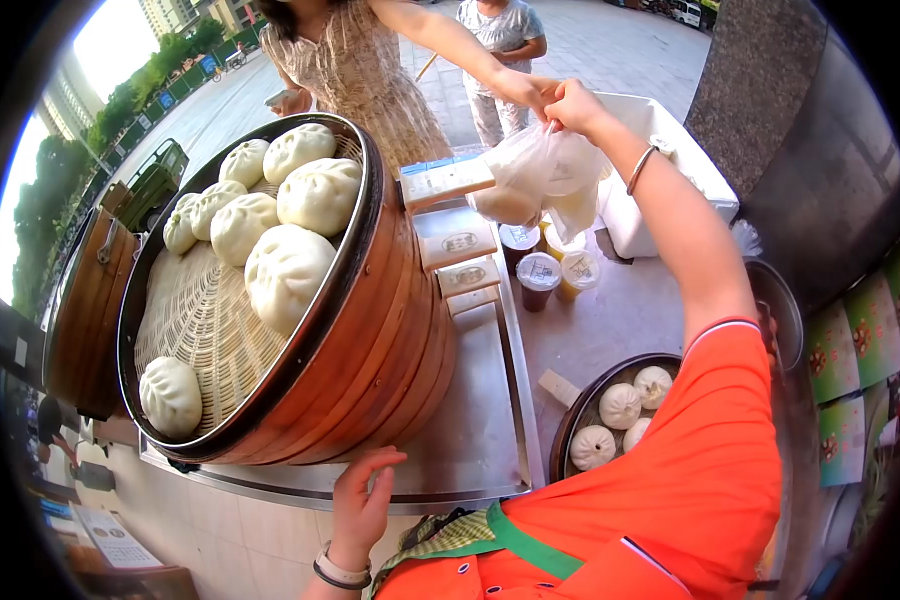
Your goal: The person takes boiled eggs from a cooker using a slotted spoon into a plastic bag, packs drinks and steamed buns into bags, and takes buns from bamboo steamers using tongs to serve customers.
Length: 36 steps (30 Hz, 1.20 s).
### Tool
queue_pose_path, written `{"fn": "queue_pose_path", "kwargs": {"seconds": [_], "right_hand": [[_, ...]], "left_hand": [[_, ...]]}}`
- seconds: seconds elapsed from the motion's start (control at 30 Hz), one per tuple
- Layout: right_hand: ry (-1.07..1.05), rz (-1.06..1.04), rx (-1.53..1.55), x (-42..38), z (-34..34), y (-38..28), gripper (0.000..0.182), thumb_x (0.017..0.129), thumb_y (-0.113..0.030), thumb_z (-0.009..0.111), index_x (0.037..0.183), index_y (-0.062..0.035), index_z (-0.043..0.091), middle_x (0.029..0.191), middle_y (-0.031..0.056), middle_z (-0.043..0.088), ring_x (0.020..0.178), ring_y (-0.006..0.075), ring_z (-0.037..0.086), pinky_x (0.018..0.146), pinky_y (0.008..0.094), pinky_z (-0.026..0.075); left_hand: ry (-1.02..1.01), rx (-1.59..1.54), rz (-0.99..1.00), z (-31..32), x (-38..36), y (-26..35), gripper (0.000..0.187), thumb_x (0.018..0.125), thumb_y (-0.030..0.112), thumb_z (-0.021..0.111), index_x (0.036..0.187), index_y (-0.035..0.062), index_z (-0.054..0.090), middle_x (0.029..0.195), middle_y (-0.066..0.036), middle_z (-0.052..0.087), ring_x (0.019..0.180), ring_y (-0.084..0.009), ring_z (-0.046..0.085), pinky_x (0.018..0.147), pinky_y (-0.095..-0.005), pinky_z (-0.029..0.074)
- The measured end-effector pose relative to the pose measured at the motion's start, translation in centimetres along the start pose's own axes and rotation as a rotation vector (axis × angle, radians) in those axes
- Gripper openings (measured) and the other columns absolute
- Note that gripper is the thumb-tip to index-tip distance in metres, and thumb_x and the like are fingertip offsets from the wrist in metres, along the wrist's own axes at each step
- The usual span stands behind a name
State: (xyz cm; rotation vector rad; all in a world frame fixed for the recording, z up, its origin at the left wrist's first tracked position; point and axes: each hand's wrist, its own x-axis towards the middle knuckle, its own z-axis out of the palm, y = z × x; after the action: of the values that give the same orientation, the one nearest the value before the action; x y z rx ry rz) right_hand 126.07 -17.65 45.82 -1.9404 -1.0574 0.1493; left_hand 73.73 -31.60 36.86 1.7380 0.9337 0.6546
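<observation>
My right hand (573, 107) is stretched forward, its fingers closed on the top of a clear plastic bag (542, 165). Pale round items and what looks like a cup show through the plastic. Another person's hand (523, 90) meets mine at the top of the bag. Low in front of me, my left hand (363, 497) is empty, thumb and fingers apart, near the base of a stacked bamboo steamer (370, 365). Several large steamed buns (288, 275) lie on the woven mat of its top tier.
Sealed drink cups (539, 277) stand below the bag, near a white foam box (635, 225). A smaller steamer (562, 440) with buns sits at right. Another steamer (95, 310) stands at far left. A person in a patterned dress (350, 70) faces the metal counter (495, 390).
</observation>
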Motion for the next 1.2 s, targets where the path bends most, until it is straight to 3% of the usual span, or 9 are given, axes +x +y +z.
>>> {"fn": "queue_pose_path", "kwargs": {"seconds": [0.07, 0.2, 0.27, 0.67, 0.8, 0.93, 1.07, 1.13, 1.2], "right_hand": [[-0.019, -0.011, -0.015, 0.5, 0.0, -0.2, 0.033, 0.070, -0.005, 0.063, 0.094, 0.0080, 0.045, 0.073, 0.0125, 0.060, 0.059, 0.0144, 0.060, 0.051, 0.0284, 0.048], [0.137, 0.005, -0.192, 4.8, 1.8, 3.2, 0.047, 0.070, -0.009, 0.068, 0.102, 0.0136, 0.041, 0.078, 0.0183, 0.062, 0.066, 0.0197, 0.064, 0.057, 0.0299, 0.051], [0.118, 0.228, -0.302, 3.1, 1.7, 0.7, 0.068, 0.071, -0.023, 0.068, 0.119, 0.0115, 0.034, 0.111, 0.0233, 0.056, 0.100, 0.0308, 0.059, 0.088, 0.0343, 0.045], [0.408, 0.145, -0.386, 2.9, 6.9, -3.3, 0.045, 0.081, -0.021, 0.053, 0.112, 0.0048, 0.034, 0.105, 0.0207, 0.060, 0.095, 0.0344, 0.060, 0.081, 0.0450, 0.046], [0.377, 0.008, -0.450, 2.6, 6.3, -6.7, 0.046, 0.082, -0.022, 0.051, 0.117, 0.0031, 0.037, 0.110, 0.0187, 0.057, 0.104, 0.0312, 0.056, 0.087, 0.0412, 0.042], [0.593, -0.539, -0.303, 0.8, 4.3, -8.0, 0.041, 0.079, -0.023, 0.057, 0.115, -0.0059, 0.049, 0.109, 0.0171, 0.056, 0.103, 0.0305, 0.054, 0.089, 0.0375, 0.042], [0.508, -0.778, 0.072, -11.7, 1.0, -9.0, 0.035, 0.082, -0.010, 0.059, 0.114, -0.0033, 0.050, 0.111, 0.0103, 0.057, 0.105, 0.0213, 0.054, 0.090, 0.0320, 0.042], [0.369, -0.732, 0.214, -20.0, 1.0, -9.2, 0.035, 0.085, -0.007, 0.053, 0.118, -0.0001, 0.045, 0.120, 0.0128, 0.050, 0.112, 0.0211, 0.049, 0.097, 0.0351, 0.036], [0.236, -0.727, 0.167, -27.4, 1.0, -8.2, 0.036, 0.084, 0.000, 0.048, 0.119, 0.0023, 0.040, 0.118, 0.0169, 0.048, 0.112, 0.0250, 0.047, 0.099, 0.0366, 0.032]], "left_hand": [[-0.016, -0.009, -0.014, 0.1, 0.1, -0.1, 0.018, 0.084, 0.003, 0.048, 0.097, 0.0001, 0.061, 0.099, -0.011, 0.062, 0.100, -0.0198, 0.055, 0.088, -0.0295, 0.040], [-0.011, -0.029, -0.045, 0.2, -0.2, -1.2, 0.019, 0.086, 0.002, 0.046, 0.098, -0.0018, 0.059, 0.100, -0.009, 0.062, 0.098, -0.0161, 0.055, 0.087, -0.0276, 0.040], [0.000, -0.014, -0.050, 0.2, -0.4, -1.5, 0.019, 0.086, 0.001, 0.046, 0.098, -0.0019, 0.059, 0.100, -0.009, 0.062, 0.096, -0.0156, 0.055, 0.086, -0.0272, 0.040], [0.153, -0.057, -0.124, -1.1, -2.0, -2.6, 0.018, 0.083, 0.004, 0.050, 0.096, 0.0014, 0.062, 0.093, -0.007, 0.063, 0.087, -0.0152, 0.057, 0.077, -0.0253, 0.043], [0.167, -0.122, -0.151, -2.0, -2.3, -3.1, 0.018, 0.084, 0.005, 0.050, 0.097, 0.0011, 0.062, 0.092, -0.006, 0.063, 0.085, -0.0137, 0.057, 0.076, -0.0236, 0.043], [0.135, -0.061, -0.109, -3.2, -2.2, -3.2, 0.018, 0.085, 0.006, 0.050, 0.097, 0.0017, 0.062, 0.089, -0.006, 0.063, 0.083, -0.0127, 0.057, 0.074, -0.0229, 0.043], [-0.063, 0.346, -0.040, -6.1, -3.1, -5.4, 0.018, 0.081, 0.010, 0.055, 0.096, 0.0029, 0.062, 0.088, -0.013, 0.062, 0.081, -0.0251, 0.059, 0.070, -0.0317, 0.047], [0.034, 0.676, 0.116, -9.7, -3.5, -8.6, 0.017, 0.077, 0.006, 0.054, 0.092, 0.0022, 0.061, 0.087, -0.015, 0.062, 0.082, -0.0322, 0.057, 0.071, -0.0386, 0.047], [0.183, 0.795, 0.048, -14.4, -3.8, -12.5, 0.016, 0.073, 0.002, 0.052, 0.087, 0.0016, 0.060, 0.088, -0.014, 0.061, 0.084, -0.0330, 0.056, 0.073, -0.0415, 0.045]]}}
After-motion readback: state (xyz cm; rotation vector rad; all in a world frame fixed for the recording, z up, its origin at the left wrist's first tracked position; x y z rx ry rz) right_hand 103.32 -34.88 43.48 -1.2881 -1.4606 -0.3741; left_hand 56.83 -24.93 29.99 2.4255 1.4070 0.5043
